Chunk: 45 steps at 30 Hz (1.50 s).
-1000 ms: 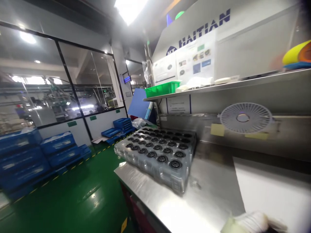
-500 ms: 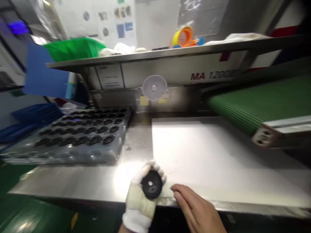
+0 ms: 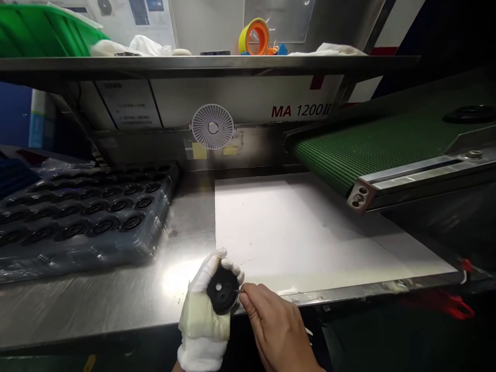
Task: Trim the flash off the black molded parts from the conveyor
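My left hand (image 3: 205, 305), in a white glove, is closed around a black round disc part (image 3: 222, 289) with a pale hole near its middle. The disc's flat face is turned up toward me, over the bench's front edge. My bare right hand (image 3: 275, 323) pinches a thin pointed metal tool (image 3: 239, 291), most of it hidden by the fingers. The tool's tip is at the disc's right rim; whether it touches cannot be made out.
A clear plastic tray (image 3: 127, 248) of black round parts lies left on the metal bench (image 3: 170, 289). White sheeting (image 3: 271, 222) covers the right. A green conveyor belt (image 3: 349, 150) carries a black part (image 3: 470, 113). A small fan (image 3: 213, 126) sits under the shelf (image 3: 194, 64).
The view has swung to the right, and a black part on the conveyor has come into sight. My right hand has come closer to my left, bringing the tool to the disc's rim.
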Available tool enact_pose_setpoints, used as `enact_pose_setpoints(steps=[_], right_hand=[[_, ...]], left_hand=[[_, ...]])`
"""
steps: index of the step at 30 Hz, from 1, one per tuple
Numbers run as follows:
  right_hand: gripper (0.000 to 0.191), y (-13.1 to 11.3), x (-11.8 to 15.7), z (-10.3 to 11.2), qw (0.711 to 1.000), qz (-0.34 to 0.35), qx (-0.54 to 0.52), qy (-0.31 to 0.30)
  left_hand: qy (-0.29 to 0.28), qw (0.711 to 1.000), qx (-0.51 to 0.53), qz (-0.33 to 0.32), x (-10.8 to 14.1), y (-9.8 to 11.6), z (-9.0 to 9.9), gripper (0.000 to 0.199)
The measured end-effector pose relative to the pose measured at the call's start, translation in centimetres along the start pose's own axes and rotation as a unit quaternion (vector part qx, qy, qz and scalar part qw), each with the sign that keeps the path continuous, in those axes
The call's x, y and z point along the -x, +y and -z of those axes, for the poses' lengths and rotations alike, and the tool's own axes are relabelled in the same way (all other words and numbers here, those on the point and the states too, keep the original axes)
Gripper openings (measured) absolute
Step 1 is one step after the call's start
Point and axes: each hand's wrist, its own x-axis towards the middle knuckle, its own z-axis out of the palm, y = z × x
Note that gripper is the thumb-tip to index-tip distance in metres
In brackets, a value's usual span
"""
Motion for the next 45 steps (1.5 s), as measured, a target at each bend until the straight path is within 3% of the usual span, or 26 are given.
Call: enact_pose_setpoints(steps=[8, 10, 14, 17, 23, 26, 30, 32, 37, 41, 45], right_hand=[[0.037, -1.1, 0.5, -1.2, 0.999, 0.001, -0.036, 0.010], [0.039, -1.1, 0.4, -1.1, 0.999, -0.003, -0.048, 0.009], [0.038, -0.7, 0.4, -0.7, 0.997, -0.017, -0.071, -0.005], [0.036, -0.7, 0.5, -0.7, 0.997, -0.037, -0.070, -0.006], [0.034, -1.9, 0.6, -1.6, 0.998, -0.022, -0.060, 0.000], [0.036, -2.1, 0.6, -1.7, 0.998, -0.016, -0.056, 0.010], [0.036, -1.5, 0.5, -1.1, 0.997, -0.012, -0.074, -0.001], [0.034, -1.1, 0.5, -0.9, 0.997, -0.024, -0.079, -0.002], [0.034, -1.7, 0.8, -1.5, 0.998, -0.023, -0.051, 0.000], [0.035, -2.3, 0.9, -1.9, 0.999, -0.007, -0.050, -0.003], [0.035, -1.6, 0.7, -1.3, 0.998, -0.015, -0.065, -0.003]], left_hand=[[0.050, 0.995, 0.060, -0.058, -0.7, -0.2, -0.2, 0.014], [0.033, 0.997, 0.034, -0.060, -0.7, 0.0, 0.1, 0.021], [-0.031, 0.999, -0.029, 0.005, -0.5, 0.7, 0.7, 0.034], [-0.042, 0.999, -0.013, -0.005, -0.5, 0.9, 0.8, 0.026], [0.005, 0.997, 0.040, -0.063, -1.1, 0.1, 0.1, 0.009], [0.008, 0.995, 0.041, -0.089, -1.0, 0.1, 0.4, 0.014], [-0.065, 0.998, -0.024, 0.000, -0.9, 1.0, 1.4, 0.037], [-0.080, 0.996, -0.025, 0.034, -0.9, 1.3, 1.7, 0.037], [-0.030, 0.999, 0.006, -0.021, -1.5, 0.8, 1.2, 0.014], [-0.006, 0.997, 0.028, -0.077, -1.5, 0.5, 1.1, 0.013], [-0.067, 0.997, -0.030, 0.003, -1.1, 1.2, 1.7, 0.034]])
